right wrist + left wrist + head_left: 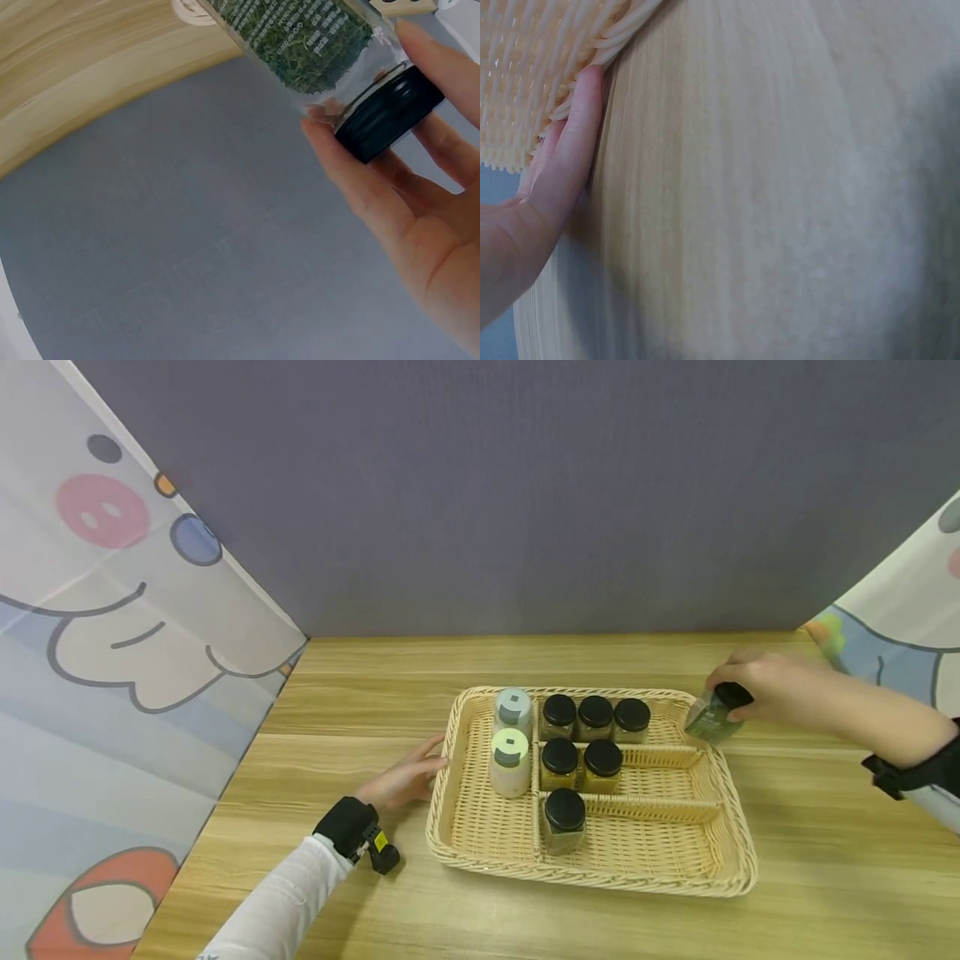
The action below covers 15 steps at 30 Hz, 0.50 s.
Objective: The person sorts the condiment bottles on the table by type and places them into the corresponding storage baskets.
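Note:
My right hand (780, 687) grips a clear spice jar (708, 720) by its black lid (388, 112), tilted over the back right corner of a wicker basket (592, 883). Green dried herb flakes (319, 52) and white print show on the jar in the right wrist view. At the basket's left side, my left hand (405, 781) rests its fingers against the outer wall, fairly straight in the left wrist view. Inside, black-lidded jars stand in the divided right part: three at the back, two in the middle row (581, 764), one in front (564, 822).
The basket's left compartment holds a bottle with a pale blue lid (513, 706) and one with a yellow-green lid (510, 762). Beneath lies a wood-grain table (360, 693). A grey panel (525, 510) rises behind, with cartoon-print curtains (112, 693) at both sides.

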{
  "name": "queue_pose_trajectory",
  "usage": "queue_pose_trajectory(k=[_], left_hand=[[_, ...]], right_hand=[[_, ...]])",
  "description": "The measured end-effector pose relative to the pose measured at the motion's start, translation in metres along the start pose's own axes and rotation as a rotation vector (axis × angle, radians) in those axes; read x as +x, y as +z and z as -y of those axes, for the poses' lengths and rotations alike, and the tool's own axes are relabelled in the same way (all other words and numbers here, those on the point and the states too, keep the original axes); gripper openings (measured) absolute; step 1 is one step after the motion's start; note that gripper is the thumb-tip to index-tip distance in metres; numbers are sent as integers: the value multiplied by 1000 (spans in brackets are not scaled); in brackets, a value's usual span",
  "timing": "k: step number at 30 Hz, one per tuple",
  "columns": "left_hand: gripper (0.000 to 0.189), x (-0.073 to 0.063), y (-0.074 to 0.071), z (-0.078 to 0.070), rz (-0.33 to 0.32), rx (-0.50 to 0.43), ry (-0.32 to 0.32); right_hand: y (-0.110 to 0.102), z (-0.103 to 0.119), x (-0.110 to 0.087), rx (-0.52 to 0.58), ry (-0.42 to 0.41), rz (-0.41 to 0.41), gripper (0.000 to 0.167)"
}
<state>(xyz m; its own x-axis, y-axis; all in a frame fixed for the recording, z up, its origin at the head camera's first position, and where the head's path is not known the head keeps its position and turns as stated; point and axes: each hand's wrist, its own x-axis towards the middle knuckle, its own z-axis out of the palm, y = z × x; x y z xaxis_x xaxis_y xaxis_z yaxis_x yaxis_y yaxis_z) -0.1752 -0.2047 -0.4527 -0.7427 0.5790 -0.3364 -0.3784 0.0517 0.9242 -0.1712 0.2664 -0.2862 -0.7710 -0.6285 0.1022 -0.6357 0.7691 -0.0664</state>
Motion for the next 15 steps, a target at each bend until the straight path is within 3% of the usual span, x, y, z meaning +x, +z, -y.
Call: queue_pose_trajectory(k=[15], left_hand=[[59, 0, 0, -1, -7, 1, -7]], right_hand=[[3, 19, -5, 42, -78, -53, 39]])
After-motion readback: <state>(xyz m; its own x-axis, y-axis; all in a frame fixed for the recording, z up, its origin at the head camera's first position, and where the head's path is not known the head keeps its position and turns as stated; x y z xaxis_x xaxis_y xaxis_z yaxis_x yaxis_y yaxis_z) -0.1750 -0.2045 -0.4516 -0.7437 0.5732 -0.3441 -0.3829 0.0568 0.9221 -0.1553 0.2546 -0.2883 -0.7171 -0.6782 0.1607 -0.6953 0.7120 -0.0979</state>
